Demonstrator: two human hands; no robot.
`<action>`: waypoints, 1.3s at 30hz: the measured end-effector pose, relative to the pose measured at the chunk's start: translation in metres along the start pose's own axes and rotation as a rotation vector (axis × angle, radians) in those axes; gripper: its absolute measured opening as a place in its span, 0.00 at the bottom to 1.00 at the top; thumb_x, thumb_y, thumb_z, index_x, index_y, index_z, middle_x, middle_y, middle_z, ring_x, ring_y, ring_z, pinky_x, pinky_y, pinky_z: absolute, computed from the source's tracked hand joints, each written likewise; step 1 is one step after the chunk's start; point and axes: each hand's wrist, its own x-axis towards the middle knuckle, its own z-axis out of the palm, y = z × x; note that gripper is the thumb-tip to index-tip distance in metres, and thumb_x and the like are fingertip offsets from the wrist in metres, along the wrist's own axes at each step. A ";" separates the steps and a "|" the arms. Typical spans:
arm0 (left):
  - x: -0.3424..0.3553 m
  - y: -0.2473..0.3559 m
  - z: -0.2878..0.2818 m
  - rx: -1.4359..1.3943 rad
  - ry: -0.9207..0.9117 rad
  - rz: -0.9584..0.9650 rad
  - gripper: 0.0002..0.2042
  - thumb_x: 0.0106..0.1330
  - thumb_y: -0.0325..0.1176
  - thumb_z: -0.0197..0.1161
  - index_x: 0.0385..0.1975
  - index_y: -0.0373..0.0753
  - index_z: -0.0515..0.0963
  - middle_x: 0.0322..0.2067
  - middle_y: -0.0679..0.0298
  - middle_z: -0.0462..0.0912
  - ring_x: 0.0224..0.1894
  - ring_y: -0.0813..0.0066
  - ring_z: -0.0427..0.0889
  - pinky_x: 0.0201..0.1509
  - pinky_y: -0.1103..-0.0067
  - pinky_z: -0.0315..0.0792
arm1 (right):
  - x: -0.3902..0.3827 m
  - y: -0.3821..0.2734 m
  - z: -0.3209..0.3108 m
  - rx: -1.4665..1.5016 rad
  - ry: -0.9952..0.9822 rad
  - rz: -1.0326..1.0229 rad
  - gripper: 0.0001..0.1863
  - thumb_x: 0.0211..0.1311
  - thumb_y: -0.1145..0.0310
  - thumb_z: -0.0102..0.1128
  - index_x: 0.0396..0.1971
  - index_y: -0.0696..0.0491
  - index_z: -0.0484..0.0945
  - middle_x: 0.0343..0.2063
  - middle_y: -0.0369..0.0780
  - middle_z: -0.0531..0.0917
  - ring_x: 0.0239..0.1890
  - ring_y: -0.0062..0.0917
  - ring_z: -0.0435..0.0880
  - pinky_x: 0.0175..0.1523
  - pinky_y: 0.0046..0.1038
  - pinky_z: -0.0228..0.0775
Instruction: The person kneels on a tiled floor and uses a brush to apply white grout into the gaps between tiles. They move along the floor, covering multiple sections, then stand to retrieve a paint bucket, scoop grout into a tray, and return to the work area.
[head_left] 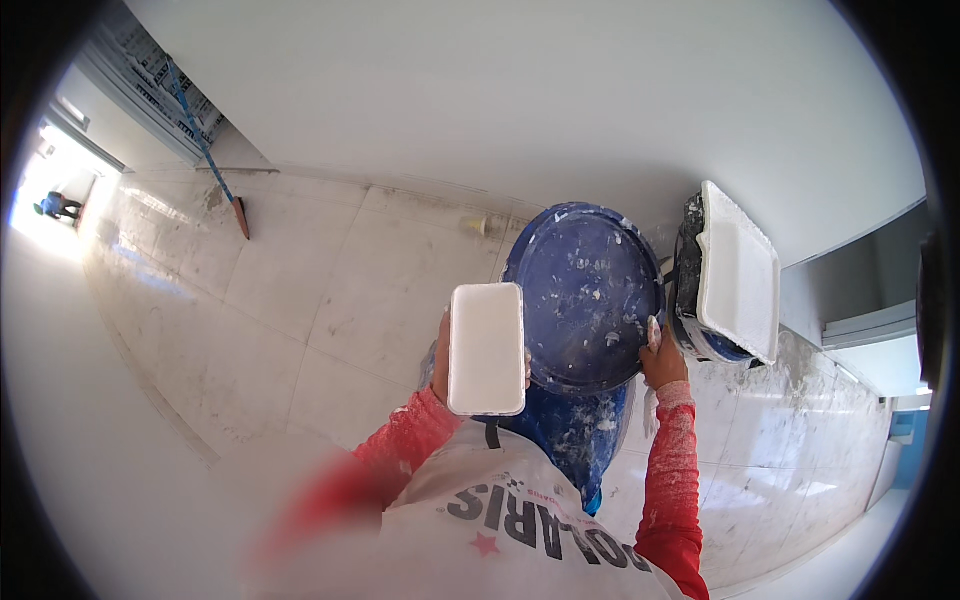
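My left hand (pixel 440 362) is wrapped around a white rectangular tray-like piece (pixel 487 350), with its fingertips showing at the right edge. Most of that hand is hidden behind the piece. A round dark-blue lid (pixel 583 298), spotted with white, lies just to the right of the piece. My right hand (pixel 662 362) grips the lid's lower right rim, the thumb on top. Whitish smears cover the fingers and the red cuff. Below the lid is a blue surface with white smears; I cannot tell whether it is a drum or trousers.
To the right, a larger white tray (pixel 740 275) rests on a dark container (pixel 690 290) against the pale wall. A small yellowish cup (pixel 474 226) lies on the dusty tiled floor. A blue-handled broom (pixel 205 145) leans at the far left. Another person (pixel 58 207) is in the bright doorway beyond.
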 end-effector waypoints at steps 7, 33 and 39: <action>-0.015 0.000 0.008 -0.029 -0.004 -0.074 0.40 0.65 0.73 0.35 0.55 0.40 0.74 0.35 0.45 0.82 0.34 0.51 0.84 0.38 0.61 0.81 | 0.005 0.012 0.011 0.159 0.088 -0.091 0.43 0.55 0.61 0.60 0.68 0.56 0.50 0.47 0.61 0.79 0.49 0.59 0.78 0.55 0.49 0.70; -0.055 -0.051 0.006 -0.390 -0.445 -0.213 0.37 0.65 0.65 0.50 0.63 0.39 0.68 0.50 0.45 0.75 0.48 0.48 0.77 0.52 0.59 0.73 | 0.004 0.033 0.024 -0.422 0.148 -0.363 0.34 0.51 0.70 0.67 0.61 0.55 0.67 0.68 0.57 0.55 0.62 0.51 0.70 0.63 0.37 0.68; -0.057 -0.056 0.011 -0.293 -0.319 -0.024 0.29 0.71 0.60 0.48 0.63 0.47 0.70 0.48 0.65 0.81 0.44 0.74 0.82 0.47 0.77 0.79 | 0.029 0.061 0.036 -0.151 0.198 -0.396 0.29 0.47 0.72 0.71 0.54 0.54 0.77 0.67 0.58 0.57 0.69 0.50 0.62 0.68 0.34 0.62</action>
